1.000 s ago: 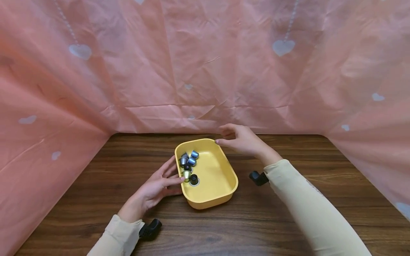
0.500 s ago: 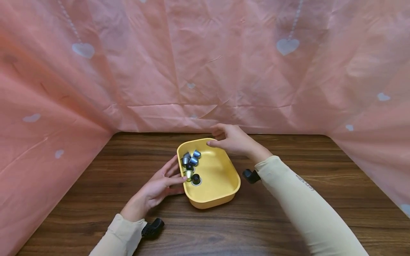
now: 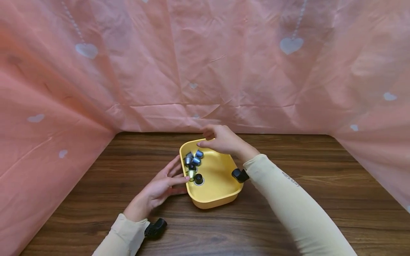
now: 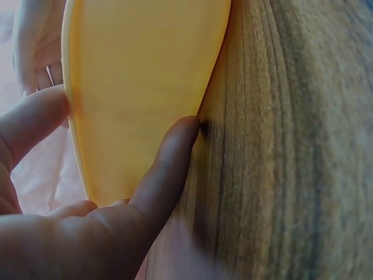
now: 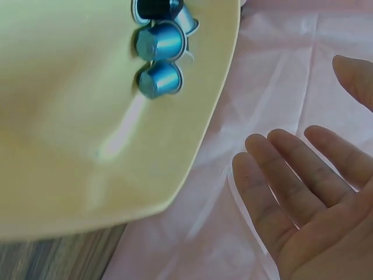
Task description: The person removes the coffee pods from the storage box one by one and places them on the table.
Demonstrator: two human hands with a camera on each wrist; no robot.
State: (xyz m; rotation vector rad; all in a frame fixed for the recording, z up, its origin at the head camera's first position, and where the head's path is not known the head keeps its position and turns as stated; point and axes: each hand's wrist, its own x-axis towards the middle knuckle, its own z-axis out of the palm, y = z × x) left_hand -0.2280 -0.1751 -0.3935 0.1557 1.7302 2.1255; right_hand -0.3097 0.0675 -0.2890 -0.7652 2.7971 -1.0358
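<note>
A yellow tray (image 3: 217,174) with raised walls rests on the table. Coffee capsules lie along its left inner side: blue capsules (image 3: 196,161), darker grey-blue ones (image 3: 188,161), a lime-green capsule (image 3: 191,174) and black ones (image 3: 199,179). My left hand (image 3: 158,188) touches the tray's left outer wall with spread fingers, the thumb tip at the rim. In the left wrist view one finger (image 4: 169,163) reaches down the wall to the table. My right hand (image 3: 221,140) hovers over the far rim, fingers loosely bent, palm facing left. Nothing is in it in the right wrist view.
The dark wooden table (image 3: 304,167) stretches around the tray. A pink curtain (image 3: 205,64) with pale hearts hangs behind and along both sides. Black wrist cameras (image 3: 156,228) stick out from both sleeves.
My right hand has moved left, from beside the tray's far right corner to above its far rim. My left hand, the tray and the capsules keep their arrangement; the whole view has shifted slightly.
</note>
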